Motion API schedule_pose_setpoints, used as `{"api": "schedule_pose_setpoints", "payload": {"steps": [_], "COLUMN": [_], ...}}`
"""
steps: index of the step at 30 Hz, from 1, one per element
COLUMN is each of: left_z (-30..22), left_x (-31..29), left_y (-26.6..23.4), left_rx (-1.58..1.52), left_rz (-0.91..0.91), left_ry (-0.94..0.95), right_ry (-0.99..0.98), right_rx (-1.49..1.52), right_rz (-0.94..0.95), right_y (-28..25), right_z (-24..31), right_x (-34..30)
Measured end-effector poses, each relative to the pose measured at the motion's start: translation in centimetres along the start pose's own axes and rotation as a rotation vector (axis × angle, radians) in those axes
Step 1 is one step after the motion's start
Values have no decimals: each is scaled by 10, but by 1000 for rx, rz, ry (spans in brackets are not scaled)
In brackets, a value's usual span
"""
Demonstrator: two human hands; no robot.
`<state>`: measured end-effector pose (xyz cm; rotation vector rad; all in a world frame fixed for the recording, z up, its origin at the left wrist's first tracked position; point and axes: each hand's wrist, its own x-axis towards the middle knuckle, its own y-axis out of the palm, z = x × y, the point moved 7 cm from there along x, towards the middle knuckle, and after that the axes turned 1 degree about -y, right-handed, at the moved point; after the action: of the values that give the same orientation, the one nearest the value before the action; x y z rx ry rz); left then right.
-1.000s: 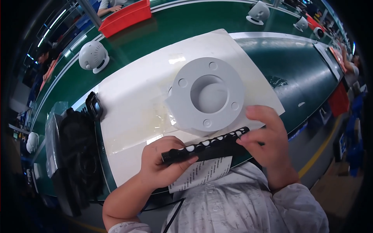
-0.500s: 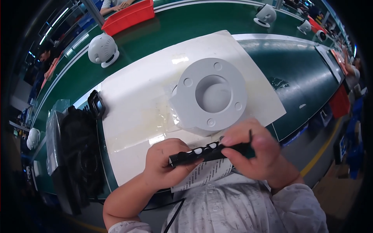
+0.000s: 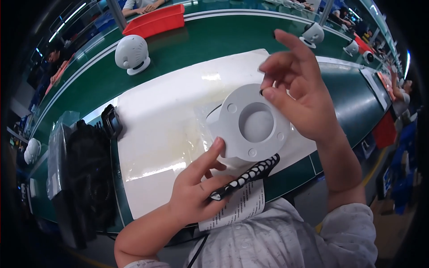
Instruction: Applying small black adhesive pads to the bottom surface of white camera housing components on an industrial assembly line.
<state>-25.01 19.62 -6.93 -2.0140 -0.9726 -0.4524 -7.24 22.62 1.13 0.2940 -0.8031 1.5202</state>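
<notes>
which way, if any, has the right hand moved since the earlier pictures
Yes. Judged against the white board, the right hand has gone up the picture, from the board's near edge toward its far corner.

Factory assembly line: long green bench [image 3: 192,42], several white devices [image 3: 132,52], red bin [image 3: 156,21], workers [image 3: 142,8].

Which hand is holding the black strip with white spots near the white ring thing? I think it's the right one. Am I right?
Not quite: the left hand, not the right hand, holds the black strip with white spots near the white ring. The head view shows it.
</notes>
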Motion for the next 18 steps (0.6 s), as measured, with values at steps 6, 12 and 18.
{"api": "schedule_pose_setpoints", "payload": {"steps": [6,12,18], "left_z": [0,-2,1], "left_x": [-1,2,-2], "left_y": [1,7,9], "left_rx": [-38,-61,-31], "left_rz": [3,46,79], "left_ry": [-58,-29,52], "right_ry": [55,-554,-306], "right_rx": [-148,-683,-701], "right_rz": [98,249,144], "right_y": [-1,17,12], "right_z": [1,33,38], "right_x": [-4,-27,-25]}}
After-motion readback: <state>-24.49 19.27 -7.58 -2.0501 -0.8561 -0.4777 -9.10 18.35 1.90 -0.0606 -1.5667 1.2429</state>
